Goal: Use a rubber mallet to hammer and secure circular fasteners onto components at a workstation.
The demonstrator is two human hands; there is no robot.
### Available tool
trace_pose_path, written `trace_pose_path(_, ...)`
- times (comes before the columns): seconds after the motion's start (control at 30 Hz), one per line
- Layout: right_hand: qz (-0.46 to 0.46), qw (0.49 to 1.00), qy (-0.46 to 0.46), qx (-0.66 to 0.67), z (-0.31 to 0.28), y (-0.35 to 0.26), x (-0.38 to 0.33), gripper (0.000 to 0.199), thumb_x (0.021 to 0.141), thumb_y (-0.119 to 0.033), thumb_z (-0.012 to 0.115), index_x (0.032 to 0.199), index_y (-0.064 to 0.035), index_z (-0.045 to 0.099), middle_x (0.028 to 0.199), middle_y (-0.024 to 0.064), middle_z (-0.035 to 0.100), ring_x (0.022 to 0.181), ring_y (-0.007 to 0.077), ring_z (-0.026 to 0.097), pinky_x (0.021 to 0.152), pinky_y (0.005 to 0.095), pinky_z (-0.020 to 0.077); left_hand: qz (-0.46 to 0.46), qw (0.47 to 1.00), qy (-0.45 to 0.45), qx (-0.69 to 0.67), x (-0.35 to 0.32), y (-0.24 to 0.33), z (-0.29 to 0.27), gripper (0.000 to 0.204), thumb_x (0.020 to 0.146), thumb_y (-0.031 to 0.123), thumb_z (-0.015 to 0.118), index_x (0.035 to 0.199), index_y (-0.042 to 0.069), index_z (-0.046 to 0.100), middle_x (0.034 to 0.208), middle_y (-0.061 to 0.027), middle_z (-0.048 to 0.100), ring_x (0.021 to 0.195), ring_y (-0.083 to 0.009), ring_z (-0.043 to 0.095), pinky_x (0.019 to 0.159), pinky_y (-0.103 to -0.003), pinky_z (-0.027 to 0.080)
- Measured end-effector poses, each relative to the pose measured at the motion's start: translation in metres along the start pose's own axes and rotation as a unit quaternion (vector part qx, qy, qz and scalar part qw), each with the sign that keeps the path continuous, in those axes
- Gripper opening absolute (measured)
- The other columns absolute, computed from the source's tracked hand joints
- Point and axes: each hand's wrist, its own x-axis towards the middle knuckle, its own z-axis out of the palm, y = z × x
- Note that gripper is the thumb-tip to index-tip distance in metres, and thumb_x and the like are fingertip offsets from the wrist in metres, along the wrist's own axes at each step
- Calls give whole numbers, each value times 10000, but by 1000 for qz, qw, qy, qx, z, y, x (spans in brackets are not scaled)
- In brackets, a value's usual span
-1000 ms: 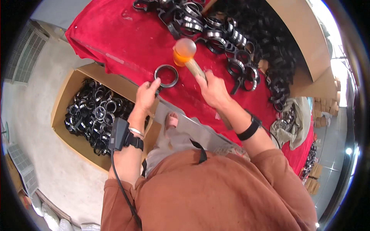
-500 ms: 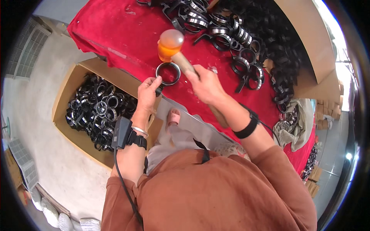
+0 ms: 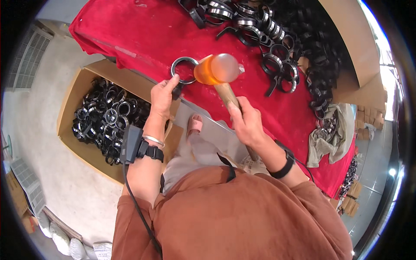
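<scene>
My left hand (image 3: pixel 162 96) pinches a black ring clamp (image 3: pixel 174 74) with a shiny metal inner band, close to the near edge of the red-covered table. Its ring stands out past my thumb and its black tab lies under my fingers. In my right hand (image 3: pixel 248 123) is a mallet, gripped round the wooden handle (image 3: pixel 227 96). The mallet's translucent orange head (image 3: pixel 216 69) is just right of the ring, overlapping its edge in this view; whether the two touch I cannot tell.
An open cardboard box (image 3: pixel 65 113) full of similar black and metal rings (image 3: pixel 106 119) stands on the floor at left. More rings (image 3: pixel 277 63) are heaped on the red cloth (image 3: pixel 130 30) toward the far right, beside a large cardboard sheet (image 3: pixel 346 34). A greyish cloth (image 3: pixel 333 138) lies at right.
The mallet has swung to the right and nearer to me, with my right hand moving the same way. My left hand and the ring clamp have shifted slightly left and farther away.
</scene>
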Motion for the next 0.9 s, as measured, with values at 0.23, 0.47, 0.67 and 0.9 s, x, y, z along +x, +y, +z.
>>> trace_pose_path(0.23,-102,993,64,-11,10,15,-18,231,889,-219,511,1005,-20,492,704,227,577,661,443,576,562,475,448,-2,1000,1,-10,13,14,2,441,730,309,750,860,-59,545,711,-86,588,540,-141,563,504,-241,458)
trace_pose_path(0.47,-27,1000,-14,-8,-9,-15,-9,213,904,-222,502,971,-20,490,680,240,557,651,431,571,559,460,437,-27,999,-5,-24,26,9,-10,443,710,289,768,853,-53,526,704,-98,589,509,-160,566,483,-258,466)
trace_pose_path(0.67,-54,994,15,-91,10,18,-12,239,902,-240,512,940,-7,478,655,220,551,638,419,576,550,426,443,-36,998,2,-52,23,9,-2,411,710,256,772,850,-33,516,708,-102,595,518,-167,574,491,-260,479)
trace_pose_path(0.9,-154,986,30,57,-16,-81,26,227,904,-238,511,932,-13,509,647,190,548,613,372,591,533,411,441,-47,996,7,-77,21,6,-10,374,714,209,771,832,-28,507,703,-111,596,522,-169,574,505,-283,505)
